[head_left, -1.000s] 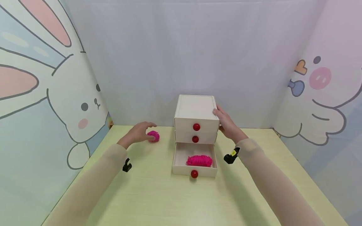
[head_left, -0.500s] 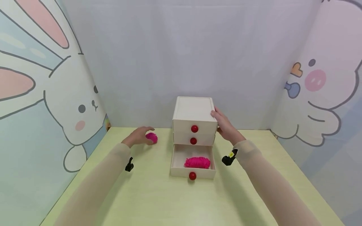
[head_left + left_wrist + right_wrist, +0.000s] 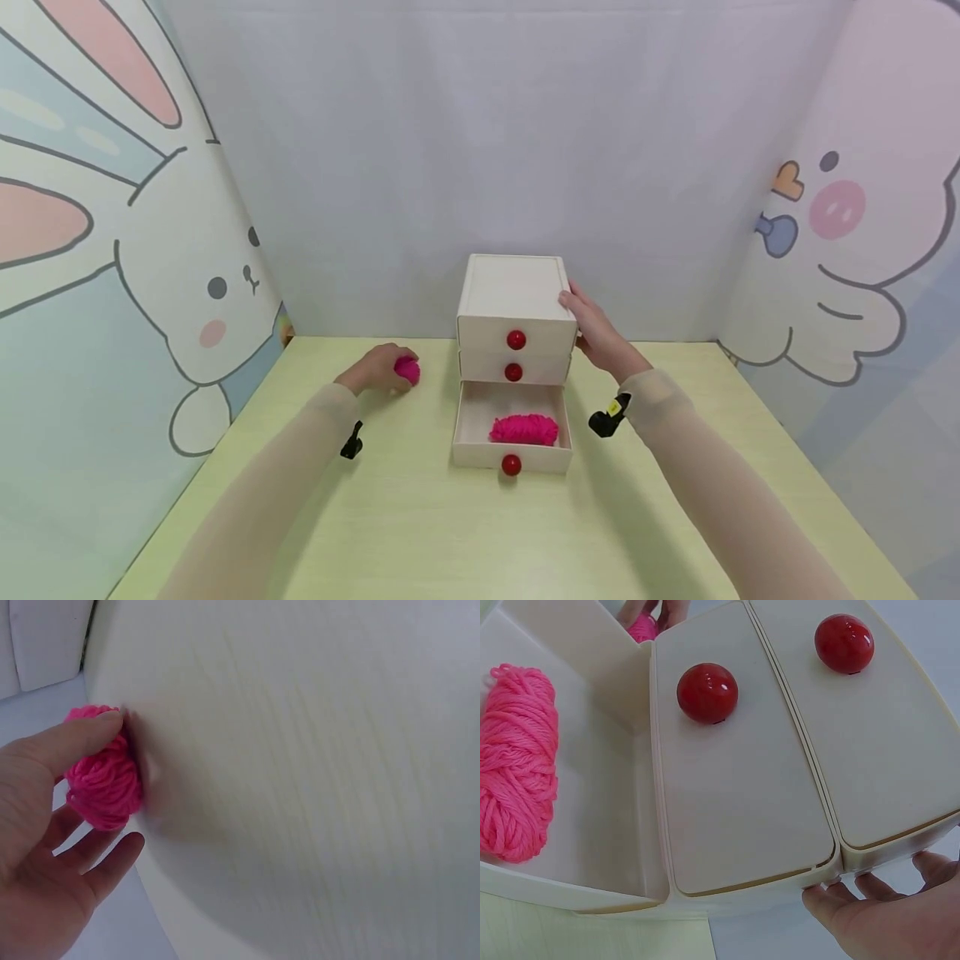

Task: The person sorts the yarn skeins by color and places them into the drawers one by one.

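At the left of the head view, a small skein of bright pink yarn (image 3: 407, 370) lies on the table. My left hand (image 3: 381, 367) pinches it; in the left wrist view, the thumb (image 3: 82, 739) lies across the yarn, with other fingers behind and below it. A white three-drawer box (image 3: 517, 287) stands in the middle. Against its right side rests my right hand (image 3: 602, 337), its thumb on the top edge and its fingers along the side wall. The bottom drawer (image 3: 480, 457) is pulled out and contains another pink yarn skein (image 3: 524, 430).
Red round knobs (image 3: 512, 465) mark the drawer fronts, and the upper two drawers are closed. The pale wooden table (image 3: 420, 533) meets a grey-white cloth (image 3: 375, 167) at the back. Cartoon-printed panels (image 3: 202, 333) stand at both sides.
My left hand has moved slightly right and its fingers have closed around the small yarn skein. The right hand stays against the drawer box. The view has shifted slightly.
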Demonstrator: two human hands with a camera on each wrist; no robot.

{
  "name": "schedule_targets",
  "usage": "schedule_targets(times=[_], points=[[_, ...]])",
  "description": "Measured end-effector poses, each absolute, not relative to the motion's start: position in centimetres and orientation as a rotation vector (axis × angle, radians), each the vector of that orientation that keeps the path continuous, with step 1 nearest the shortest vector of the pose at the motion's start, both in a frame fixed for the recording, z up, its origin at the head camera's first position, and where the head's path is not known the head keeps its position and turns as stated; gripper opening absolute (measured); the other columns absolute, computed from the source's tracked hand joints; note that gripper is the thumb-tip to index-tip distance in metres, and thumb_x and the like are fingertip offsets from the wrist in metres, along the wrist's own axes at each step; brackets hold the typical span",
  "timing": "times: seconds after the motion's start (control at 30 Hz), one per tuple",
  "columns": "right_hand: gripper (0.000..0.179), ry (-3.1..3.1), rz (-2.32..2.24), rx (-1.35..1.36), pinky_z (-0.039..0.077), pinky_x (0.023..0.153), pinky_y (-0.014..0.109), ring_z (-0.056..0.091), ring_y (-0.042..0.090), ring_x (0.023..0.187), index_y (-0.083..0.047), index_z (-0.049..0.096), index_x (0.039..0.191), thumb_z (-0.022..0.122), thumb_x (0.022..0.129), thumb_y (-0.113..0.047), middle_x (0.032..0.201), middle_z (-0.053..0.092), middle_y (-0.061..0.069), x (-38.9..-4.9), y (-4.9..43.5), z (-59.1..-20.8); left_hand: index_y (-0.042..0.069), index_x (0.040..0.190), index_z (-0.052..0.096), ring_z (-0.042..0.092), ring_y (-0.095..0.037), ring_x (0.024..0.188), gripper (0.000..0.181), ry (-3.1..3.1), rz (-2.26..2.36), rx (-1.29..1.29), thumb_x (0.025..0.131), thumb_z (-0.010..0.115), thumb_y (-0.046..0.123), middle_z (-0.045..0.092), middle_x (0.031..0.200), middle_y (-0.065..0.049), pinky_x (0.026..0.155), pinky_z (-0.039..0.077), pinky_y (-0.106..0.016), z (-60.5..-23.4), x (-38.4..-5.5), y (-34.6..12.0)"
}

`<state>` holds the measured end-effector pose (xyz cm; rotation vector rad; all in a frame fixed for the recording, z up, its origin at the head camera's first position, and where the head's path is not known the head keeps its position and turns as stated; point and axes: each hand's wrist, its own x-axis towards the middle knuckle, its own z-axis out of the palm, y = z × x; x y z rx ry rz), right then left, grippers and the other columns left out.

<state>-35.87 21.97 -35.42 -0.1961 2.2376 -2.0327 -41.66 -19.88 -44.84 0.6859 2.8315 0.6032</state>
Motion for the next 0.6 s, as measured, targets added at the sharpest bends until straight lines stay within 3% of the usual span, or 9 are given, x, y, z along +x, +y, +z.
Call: schedule_targets(times=[0.6], points=[[0.069,2.238,-2.026,-0.175,0.016,0.128,0.066,0.01,0.035,0.163,-0.04,0.004,0.171,0.041,0.113,-0.048,0.18,0.002,0.002,-36.1,22.0,-35.4,0.009,0.135,0.07,0.062,-0.027,0.11,0.048,2.824,0.571,0.851,0.09,0.085,0.02,0.068,0.121,-0.01,0.095,0.058,-0.043,-41.8,-38.5,-19.2]])
